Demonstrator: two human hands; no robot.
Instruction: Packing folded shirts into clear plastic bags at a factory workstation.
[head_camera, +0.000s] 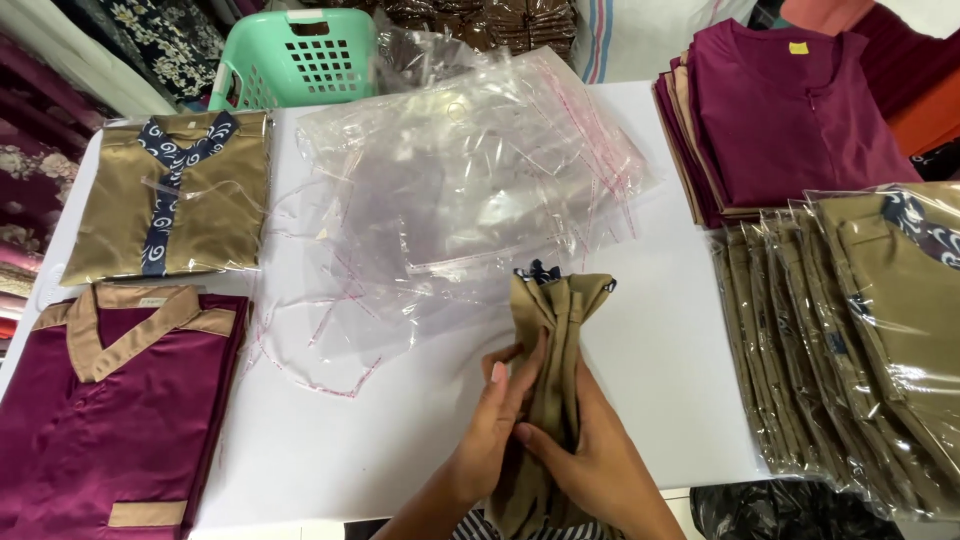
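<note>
Centrally, both the left hand (495, 420) and right hand (590, 460) grasp a bunched tan garment (555, 340); clear plastic bags (470, 170) lie beyond them, bagged tan shirts (850, 340) stacked to their right.

A white counter (330, 440) fills the view under even light, with a green plastic basket (297, 55) and stacked patterned fabrics (160, 35) crowding its far edge.

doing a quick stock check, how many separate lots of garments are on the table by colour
Tan garment lots: 3, the bagged shirt, the bagged row, and the folded garment gripped by both hands.
Maroon garment lots: 2, the folded top and the stack.
Total: 5
</note>
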